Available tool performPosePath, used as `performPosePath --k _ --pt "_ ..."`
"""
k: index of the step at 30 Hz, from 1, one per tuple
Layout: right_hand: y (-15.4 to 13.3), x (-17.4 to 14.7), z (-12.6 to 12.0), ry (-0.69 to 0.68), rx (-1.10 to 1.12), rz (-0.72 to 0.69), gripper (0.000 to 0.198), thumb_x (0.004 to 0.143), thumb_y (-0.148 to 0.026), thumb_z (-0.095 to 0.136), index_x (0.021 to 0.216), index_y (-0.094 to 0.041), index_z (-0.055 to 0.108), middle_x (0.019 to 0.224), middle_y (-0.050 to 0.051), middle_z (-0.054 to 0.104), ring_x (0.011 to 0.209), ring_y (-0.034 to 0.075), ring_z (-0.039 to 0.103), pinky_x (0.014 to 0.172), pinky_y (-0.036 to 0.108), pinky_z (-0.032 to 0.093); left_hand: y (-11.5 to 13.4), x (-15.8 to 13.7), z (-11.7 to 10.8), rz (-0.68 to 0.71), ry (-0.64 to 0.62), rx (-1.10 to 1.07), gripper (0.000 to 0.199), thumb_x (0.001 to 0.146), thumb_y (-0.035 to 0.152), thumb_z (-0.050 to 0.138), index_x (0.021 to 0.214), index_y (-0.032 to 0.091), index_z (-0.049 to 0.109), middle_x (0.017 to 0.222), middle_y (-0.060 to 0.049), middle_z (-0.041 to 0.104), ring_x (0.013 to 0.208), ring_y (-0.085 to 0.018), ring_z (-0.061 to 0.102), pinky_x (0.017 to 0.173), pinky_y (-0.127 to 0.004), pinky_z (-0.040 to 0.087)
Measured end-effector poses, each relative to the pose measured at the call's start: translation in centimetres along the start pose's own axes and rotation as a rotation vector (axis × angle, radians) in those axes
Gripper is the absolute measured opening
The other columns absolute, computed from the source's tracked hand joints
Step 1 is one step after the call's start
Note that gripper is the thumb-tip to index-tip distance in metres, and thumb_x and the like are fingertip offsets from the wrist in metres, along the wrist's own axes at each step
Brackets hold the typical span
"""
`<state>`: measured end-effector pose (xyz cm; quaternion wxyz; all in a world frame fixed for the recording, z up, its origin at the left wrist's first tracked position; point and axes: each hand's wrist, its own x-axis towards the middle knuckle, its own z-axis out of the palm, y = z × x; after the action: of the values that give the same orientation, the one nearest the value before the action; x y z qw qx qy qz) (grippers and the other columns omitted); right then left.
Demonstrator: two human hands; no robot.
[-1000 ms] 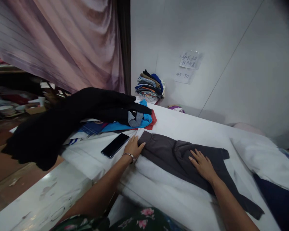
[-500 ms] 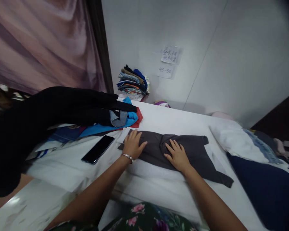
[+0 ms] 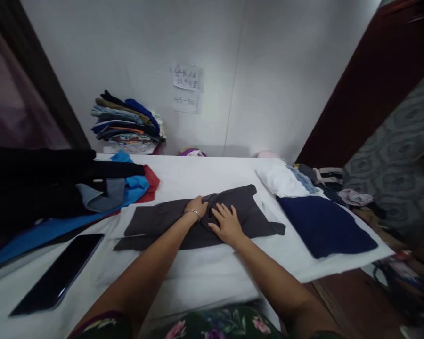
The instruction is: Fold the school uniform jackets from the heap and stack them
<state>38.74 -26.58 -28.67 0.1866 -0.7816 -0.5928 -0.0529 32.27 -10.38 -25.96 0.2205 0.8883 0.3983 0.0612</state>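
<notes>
A dark grey garment [image 3: 243,209] lies lengthwise on the white-covered table [image 3: 212,175], over something white whose edges show at both ends. Its left end divides into two flaps. Two short ends with hems stick out at its right. My left hand [image 3: 197,207], with a bracelet at the wrist, rests at the garment's middle, its fingers curled down into the cloth. Just to the right, my right hand [image 3: 228,223] lies on the garment with fingers spread. Creases run through the fabric between both hands.
Left, a black phone [image 3: 58,275] lies near black garments [image 3: 56,188] and a blue garment [image 3: 136,183]. A folded clothes stack [image 3: 127,122] stands behind. Right are a white garment [image 3: 279,179] and a navy garment [image 3: 321,223]. Paper notes [image 3: 187,89] hang on the wall.
My left hand has moved right from the garment's left end to its middle and its fingers have curled. The garment is more creased there. The view has turned to the right.
</notes>
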Motion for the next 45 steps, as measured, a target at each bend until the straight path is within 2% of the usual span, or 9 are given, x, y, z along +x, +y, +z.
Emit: performPosePath --k 8,13,16,19,25,30,36,40,45 --pt "-0.2 0.1 -0.2 -0.028 0.039 0.002 0.055 0.089 -0.051 0.046 0.136 -0.024 0.042 0.145 0.010 0.038 0.135 0.027 0.030 0.110 0.052 0.016 0.0 -0.3 0.3 -0.061 -0.004 0.094 0.039 0.087 0.030 0.036 0.118 0.020 0.058 0.112 -0.012 0.067 0.102 -0.026 0.063 0.084 -0.037 0.047" --pt "1.1 -0.7 -2.1 -0.013 0.150 0.021 0.054 0.091 -0.051 0.042 0.138 -0.024 0.040 0.148 0.007 0.033 0.138 0.023 0.024 0.111 0.051 0.014 0.6 -1.4 -0.5 0.046 0.096 0.157 0.038 0.088 0.034 0.036 0.113 0.022 0.062 0.125 -0.011 0.058 0.114 -0.027 0.054 0.093 -0.039 0.043" --pt "4.2 -2.2 -4.0 0.108 0.087 0.162 0.050 0.091 -0.044 0.044 0.136 -0.021 0.043 0.148 0.008 0.033 0.139 0.024 0.022 0.112 0.052 0.011 1.2 -2.1 -0.6 0.234 0.246 0.161 0.042 0.089 0.039 0.037 0.121 0.022 0.057 0.139 -0.009 0.047 0.128 -0.025 0.041 0.105 -0.038 0.034" --pt "8.9 -4.3 -5.3 0.171 0.006 0.385 0.048 0.089 -0.034 0.046 0.133 -0.015 0.047 0.146 0.014 0.036 0.137 0.028 0.025 0.111 0.052 0.015 1.5 -2.7 0.7 0.395 0.212 0.211 0.049 0.089 0.046 0.037 0.131 0.022 0.048 0.147 -0.008 0.037 0.136 -0.026 0.030 0.111 -0.044 0.023" --pt "16.4 -7.0 -5.8 0.119 0.242 0.764 0.045 0.086 -0.033 0.045 0.123 -0.009 0.058 0.126 0.015 0.058 0.118 0.025 0.053 0.101 0.037 0.038 0.9 -3.0 3.8 0.351 0.097 0.274 0.058 0.090 0.049 0.032 0.136 0.016 0.043 0.149 -0.012 0.033 0.138 -0.027 0.026 0.111 -0.046 0.022" --pt "18.6 -5.7 -6.4 0.033 0.341 0.794 0.039 0.083 -0.039 0.050 0.099 -0.010 0.070 0.099 0.009 0.071 0.094 0.021 0.065 0.081 0.027 0.048 0.8 -2.9 3.7 0.359 0.106 0.303 0.060 0.090 0.051 0.029 0.137 0.015 0.042 0.149 -0.011 0.032 0.138 -0.026 0.026 0.110 -0.047 0.024" --pt "18.9 -5.8 -6.2 -0.060 0.290 0.831 0.034 0.083 -0.035 0.051 0.085 -0.008 0.071 0.075 0.008 0.071 0.073 0.019 0.065 0.061 0.023 0.047 0.8 -3.2 3.6 0.329 0.105 0.309 0.060 0.090 0.051 0.028 0.137 0.016 0.041 0.150 -0.010 0.032 0.138 -0.025 0.026 0.110 -0.049 0.024" --pt "18.9 -5.7 -6.6 -0.097 0.148 0.828 0.024 0.077 -0.032 0.059 0.078 -0.011 0.072 0.081 0.012 0.071 0.084 0.025 0.065 0.072 0.029 0.047 1.0 -3.3 3.7 0.320 0.109 0.307 0.060 0.090 0.051 0.028 0.137 0.016 0.041 0.150 -0.010 0.031 0.138 -0.026 0.026 0.109 -0.053 0.024" --pt "16.9 -3.2 -8.1 -0.048 0.029 0.702 0.042 0.084 -0.033 0.053 0.120 -0.014 0.060 0.121 0.015 0.061 0.116 0.026 0.053 0.098 0.037 0.038 1.0 -3.3 3.9 0.319 0.110 0.309 0.060 0.090 0.050 0.029 0.137 0.015 0.041 0.149 -0.011 0.032 0.138 -0.026 0.026 0.109 -0.053 0.023"
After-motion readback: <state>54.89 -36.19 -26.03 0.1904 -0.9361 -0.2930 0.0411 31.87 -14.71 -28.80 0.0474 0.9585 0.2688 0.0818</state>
